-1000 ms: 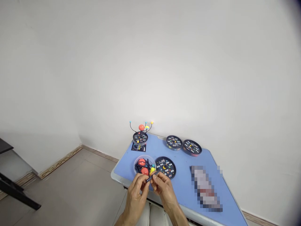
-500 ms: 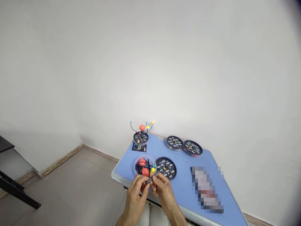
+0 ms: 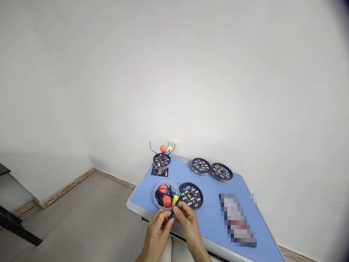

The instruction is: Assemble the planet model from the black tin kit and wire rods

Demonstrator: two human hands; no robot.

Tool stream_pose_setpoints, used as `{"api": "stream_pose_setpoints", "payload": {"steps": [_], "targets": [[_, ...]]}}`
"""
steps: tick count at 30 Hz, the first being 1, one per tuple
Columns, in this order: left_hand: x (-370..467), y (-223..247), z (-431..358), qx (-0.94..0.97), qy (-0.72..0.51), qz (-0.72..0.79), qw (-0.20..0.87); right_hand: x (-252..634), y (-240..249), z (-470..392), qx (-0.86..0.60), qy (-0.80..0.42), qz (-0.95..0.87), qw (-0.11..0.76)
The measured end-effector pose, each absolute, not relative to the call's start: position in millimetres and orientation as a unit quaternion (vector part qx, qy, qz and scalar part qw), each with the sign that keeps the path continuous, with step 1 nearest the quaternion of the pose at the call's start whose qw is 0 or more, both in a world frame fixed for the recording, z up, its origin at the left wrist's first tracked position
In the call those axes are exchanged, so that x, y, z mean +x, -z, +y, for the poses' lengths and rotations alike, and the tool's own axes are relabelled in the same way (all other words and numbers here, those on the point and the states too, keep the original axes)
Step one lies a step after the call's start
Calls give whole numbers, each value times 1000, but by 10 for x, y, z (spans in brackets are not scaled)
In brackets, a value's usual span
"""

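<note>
My left hand (image 3: pixel 157 228) and my right hand (image 3: pixel 188 222) come together at the table's front edge. Both pinch a short dark plastic rod (image 3: pixel 177 202) that slants up to the right. Just beyond the fingertips stands a clear round tub (image 3: pixel 155 196) holding two red balls (image 3: pixel 166 201), a tangle of black sticks (image 3: pixel 158 195) and small yellow and blue pieces. Beside it on the right lies a round black lid (image 3: pixel 191 196) printed with planets. Fingers cover part of the rod.
An assembled planet model (image 3: pixel 161 160) stands on a dark card (image 3: pixel 163 173) at the back left of the blue table (image 3: pixel 207 207). Two lidded tubs, one (image 3: pixel 201 165) beside another (image 3: pixel 222 171), sit near the wall. A blurred-out flat item (image 3: pixel 237 220) lies at right.
The rod is tilted more steeply than before, and my fingers have shifted along it. The whole view has moved slightly, while the things on the table stay in place.
</note>
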State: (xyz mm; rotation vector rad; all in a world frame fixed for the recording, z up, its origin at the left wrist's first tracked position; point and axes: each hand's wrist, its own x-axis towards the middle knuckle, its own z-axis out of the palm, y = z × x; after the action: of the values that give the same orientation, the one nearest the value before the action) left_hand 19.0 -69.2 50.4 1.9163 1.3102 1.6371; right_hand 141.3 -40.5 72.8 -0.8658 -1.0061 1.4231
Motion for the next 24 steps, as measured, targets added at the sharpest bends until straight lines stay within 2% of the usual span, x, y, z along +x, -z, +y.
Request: {"api": "stream_pose_setpoints", "payload": {"steps": [14, 24], "targets": [[282, -528, -686, 696, -567, 414, 149, 1498, -694, -429, -352, -678, -363, 533], [271, -453, -635, 708, -561, 407, 134, 1591, -682, -415, -367, -633, -412, 543]]}}
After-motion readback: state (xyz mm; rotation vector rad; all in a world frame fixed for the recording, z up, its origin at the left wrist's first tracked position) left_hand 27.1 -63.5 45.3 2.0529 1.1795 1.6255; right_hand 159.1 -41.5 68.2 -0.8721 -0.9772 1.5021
